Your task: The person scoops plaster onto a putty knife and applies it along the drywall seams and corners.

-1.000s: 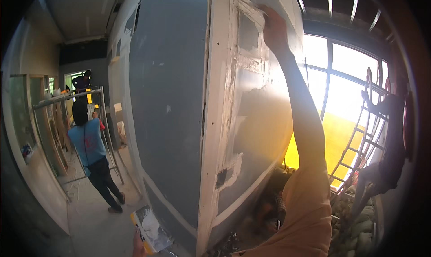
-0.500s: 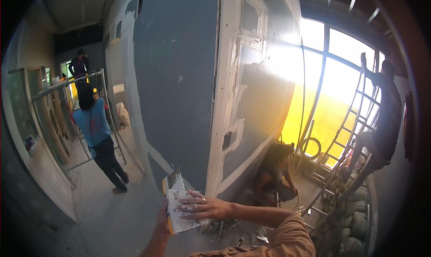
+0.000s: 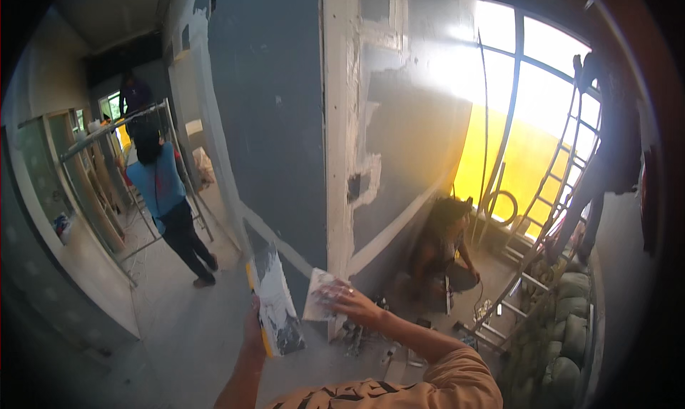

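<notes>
My left hand (image 3: 252, 330) grips a wide flat putty knife (image 3: 280, 310) along its yellow back edge. White putty with grey smears coats its blade. In my right hand (image 3: 355, 303) is a smaller pale flat scraper (image 3: 318, 295), my fingers spread over its putty-covered face. The scraper is right of the wide blade, apart from it, and overlaps the bottom of the wall corner (image 3: 335, 230) in view; whether it touches is unclear. White filler runs down the corner and in bands across the grey wall panels (image 3: 275, 123).
At left a person in blue (image 3: 158, 184) stands by a metal scaffold (image 3: 118, 127), another person above. To the right, someone crouches (image 3: 435, 252) near the wall, and a person stands on a ladder (image 3: 553, 188) beside stacked sacks (image 3: 571, 316). Tools and scraps (image 3: 371, 345) lie on the floor.
My right hand has carried the scraper off the wide putty knife, rightward to the wall corner's base. The wide blade's putty face is now uncovered. The view has shifted slightly.
</notes>
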### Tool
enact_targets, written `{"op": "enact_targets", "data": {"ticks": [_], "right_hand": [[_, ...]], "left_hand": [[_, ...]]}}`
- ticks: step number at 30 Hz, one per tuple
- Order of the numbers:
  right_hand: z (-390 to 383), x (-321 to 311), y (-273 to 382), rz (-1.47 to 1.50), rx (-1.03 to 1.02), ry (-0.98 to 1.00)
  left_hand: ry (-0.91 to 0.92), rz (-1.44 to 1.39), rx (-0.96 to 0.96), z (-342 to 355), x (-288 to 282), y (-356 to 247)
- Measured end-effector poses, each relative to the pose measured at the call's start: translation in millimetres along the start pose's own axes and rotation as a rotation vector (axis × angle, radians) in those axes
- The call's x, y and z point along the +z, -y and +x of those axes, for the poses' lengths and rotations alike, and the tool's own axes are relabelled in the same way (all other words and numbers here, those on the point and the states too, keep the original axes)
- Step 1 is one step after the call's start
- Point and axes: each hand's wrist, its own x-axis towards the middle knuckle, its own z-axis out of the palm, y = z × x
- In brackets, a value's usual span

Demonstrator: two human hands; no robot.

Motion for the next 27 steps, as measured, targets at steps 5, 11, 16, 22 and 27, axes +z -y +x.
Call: {"op": "enact_targets", "data": {"ticks": [5,11,16,22,27], "right_hand": [[-123.8,-39.6,8.1,0.363,0.973,-0.438],[-178.6,-47.8,43.6,1.255,1.18,-1.062],[-242.7,-52.1,57.4,1.524,1.308,-1.011],[-311.5,-62.4,56.0,1.48,1.354,-1.116],[-353.8,-75.4,32.8,1.519,1.296,-1.173]], "left_hand": [[-0.112,0.384,0.261,28.0,3.0,49.8],[-0.097,0.601,0.439,97.3,16.5,117.4],[-0.027,0.696,0.281,89.1,72.9,220.8],[0.143,1.215,0.263,67.1,131.2,324.9],[0.23,1.448,0.258,58.2,177.6,373.0]]}}
